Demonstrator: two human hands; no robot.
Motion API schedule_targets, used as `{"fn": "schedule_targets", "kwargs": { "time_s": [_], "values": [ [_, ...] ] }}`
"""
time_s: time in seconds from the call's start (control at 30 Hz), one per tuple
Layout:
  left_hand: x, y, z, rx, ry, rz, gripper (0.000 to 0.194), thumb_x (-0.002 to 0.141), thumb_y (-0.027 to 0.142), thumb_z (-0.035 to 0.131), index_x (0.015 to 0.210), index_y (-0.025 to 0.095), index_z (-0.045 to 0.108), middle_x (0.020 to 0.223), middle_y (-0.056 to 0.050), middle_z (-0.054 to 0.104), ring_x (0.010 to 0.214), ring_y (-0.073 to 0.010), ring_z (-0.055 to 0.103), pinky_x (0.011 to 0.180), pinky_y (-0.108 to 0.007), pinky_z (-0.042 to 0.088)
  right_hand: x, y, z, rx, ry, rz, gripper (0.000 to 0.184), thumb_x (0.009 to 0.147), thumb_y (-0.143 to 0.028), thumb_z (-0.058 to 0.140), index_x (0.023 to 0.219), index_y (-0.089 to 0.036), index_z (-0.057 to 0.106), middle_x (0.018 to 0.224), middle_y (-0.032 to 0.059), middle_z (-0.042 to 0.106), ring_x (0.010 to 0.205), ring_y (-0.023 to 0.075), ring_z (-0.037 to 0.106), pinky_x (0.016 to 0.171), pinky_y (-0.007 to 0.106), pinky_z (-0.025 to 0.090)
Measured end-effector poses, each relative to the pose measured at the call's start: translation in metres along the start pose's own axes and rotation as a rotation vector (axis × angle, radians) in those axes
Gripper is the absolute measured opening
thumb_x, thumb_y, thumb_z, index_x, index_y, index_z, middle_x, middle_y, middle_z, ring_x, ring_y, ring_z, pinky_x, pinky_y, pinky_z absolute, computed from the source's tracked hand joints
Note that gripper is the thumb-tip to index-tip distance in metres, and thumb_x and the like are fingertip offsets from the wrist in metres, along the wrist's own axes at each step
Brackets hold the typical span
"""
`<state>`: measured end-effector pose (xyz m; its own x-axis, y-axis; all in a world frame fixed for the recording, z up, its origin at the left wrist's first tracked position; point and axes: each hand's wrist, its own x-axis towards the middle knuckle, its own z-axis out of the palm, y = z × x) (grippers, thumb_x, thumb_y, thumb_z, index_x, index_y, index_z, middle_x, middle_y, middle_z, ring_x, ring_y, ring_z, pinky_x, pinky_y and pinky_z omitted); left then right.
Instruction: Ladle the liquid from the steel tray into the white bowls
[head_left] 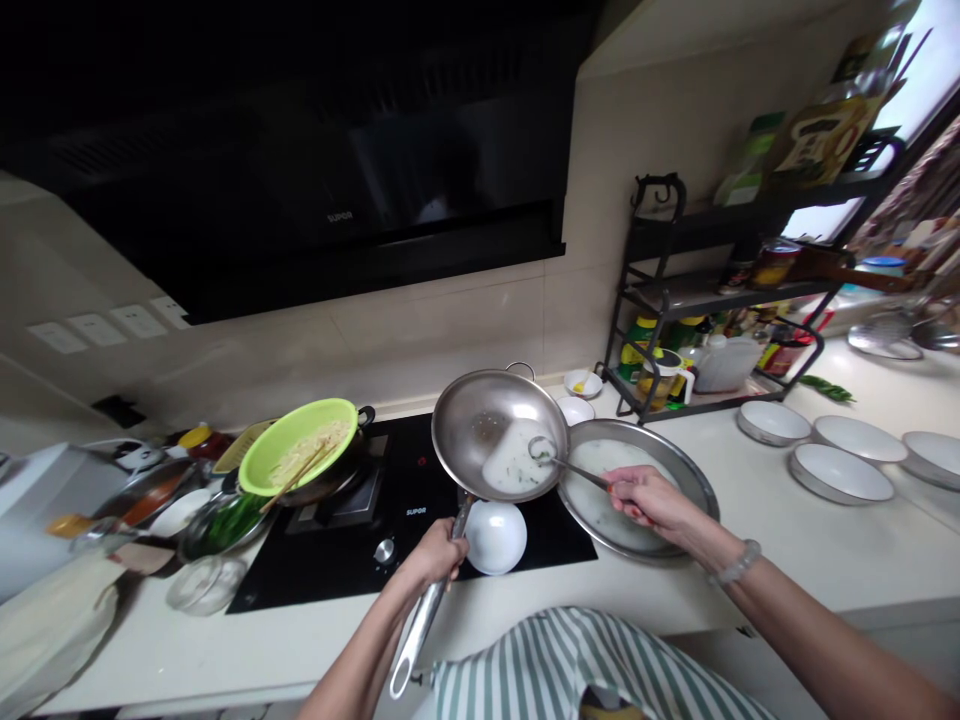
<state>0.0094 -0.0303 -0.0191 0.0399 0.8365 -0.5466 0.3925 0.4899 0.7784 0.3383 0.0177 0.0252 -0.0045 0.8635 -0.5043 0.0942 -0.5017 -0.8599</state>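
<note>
My left hand (pixel 437 552) is wrapped round the long handle of a steel wok (pixel 469 425), which is tilted to the right. White liquid with green bits (pixel 514 465) has pooled on the wok's right side. In my right hand (pixel 641 495) is the handle of a ladle (pixel 541 450), its bowl at the liquid inside the wok. Below my right hand stands a wide steel basin (pixel 703 490) with more white liquid, close against the wok's right rim. A white bowl (pixel 495 538) sits on the hob just in front of the wok.
A green colander (pixel 259 460) with noodles and chopsticks rests over a dark pan on the left burner. Several white bowls (pixel 840 472) stand on the right counter. A black spice rack (pixel 667 300) is behind the basin, and a range hood (pixel 337 150) overhangs the hob (pixel 420 480).
</note>
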Motion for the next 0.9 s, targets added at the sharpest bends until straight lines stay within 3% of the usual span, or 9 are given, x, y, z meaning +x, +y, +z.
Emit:
{"fn": "schedule_targets", "kwargs": {
  "time_s": [0.3, 0.47, 0.6, 0.7, 0.77, 0.9],
  "values": [
    [0.001, -0.001, 0.000, 0.016, -0.002, 0.008, 0.015, 0.071, 0.005, 0.045, 0.071, 0.019, 0.039, 0.046, 0.008, 0.044, 0.034, -0.0077, 0.038, 0.034, -0.020, 0.036, -0.014, 0.002, -0.011, 0.064, -0.015, 0.007, 0.032, 0.062, -0.015, 0.057, 0.094, -0.011, 0.061, 0.049, -0.0028, 0.051, 0.036, 0.0047, 0.033, 0.034, 0.015, 0.019],
    [-0.001, 0.001, -0.001, 0.047, 0.011, -0.001, 0.016, 0.073, 0.009, 0.051, 0.071, 0.019, 0.039, 0.047, 0.008, 0.044, 0.035, -0.0067, 0.040, 0.036, -0.018, 0.035, -0.028, 0.007, -0.033, 0.061, 0.029, -0.006, 0.040, 0.058, -0.022, 0.061, 0.097, -0.012, 0.063, 0.052, -0.0014, 0.052, 0.038, 0.0061, 0.034, 0.035, 0.018, 0.018],
    [-0.001, 0.001, -0.001, 0.033, 0.007, 0.005, 0.016, 0.073, 0.010, 0.052, 0.070, 0.019, 0.039, 0.048, 0.008, 0.044, 0.035, -0.0067, 0.039, 0.035, -0.019, 0.034, -0.034, 0.022, -0.054, -0.013, 0.099, -0.033, 0.045, 0.061, -0.028, 0.061, 0.102, -0.010, 0.064, 0.055, 0.0009, 0.055, 0.039, 0.0086, 0.038, 0.036, 0.021, 0.023],
    [0.000, -0.001, -0.001, 0.034, 0.005, 0.010, 0.016, 0.072, 0.007, 0.048, 0.070, 0.019, 0.039, 0.048, 0.007, 0.044, 0.034, -0.0070, 0.038, 0.034, -0.019, 0.034, -0.030, 0.045, -0.067, -0.182, 0.174, -0.117, 0.042, 0.068, -0.031, 0.055, 0.103, -0.010, 0.064, 0.055, 0.0027, 0.059, 0.042, 0.0138, 0.048, 0.041, 0.025, 0.035],
    [0.000, -0.002, -0.001, 0.044, 0.003, 0.015, 0.015, 0.072, 0.007, 0.047, 0.071, 0.019, 0.039, 0.048, 0.007, 0.045, 0.035, -0.0073, 0.039, 0.035, -0.019, 0.035, -0.024, 0.063, -0.075, -0.387, 0.227, -0.249, 0.037, 0.074, -0.029, 0.048, 0.101, -0.011, 0.066, 0.055, 0.0047, 0.061, 0.052, 0.0196, 0.058, 0.052, 0.029, 0.046],
    [0.001, -0.002, -0.001, 0.038, -0.003, 0.007, 0.016, 0.072, 0.007, 0.048, 0.071, 0.019, 0.039, 0.049, 0.007, 0.045, 0.035, -0.0072, 0.040, 0.036, -0.020, 0.036, -0.016, 0.098, -0.085, -0.861, 0.388, -0.490, 0.036, 0.080, -0.024, 0.042, 0.105, -0.017, 0.067, 0.085, 0.0121, 0.073, 0.075, 0.0277, 0.069, 0.072, 0.037, 0.050]
  ]
}}
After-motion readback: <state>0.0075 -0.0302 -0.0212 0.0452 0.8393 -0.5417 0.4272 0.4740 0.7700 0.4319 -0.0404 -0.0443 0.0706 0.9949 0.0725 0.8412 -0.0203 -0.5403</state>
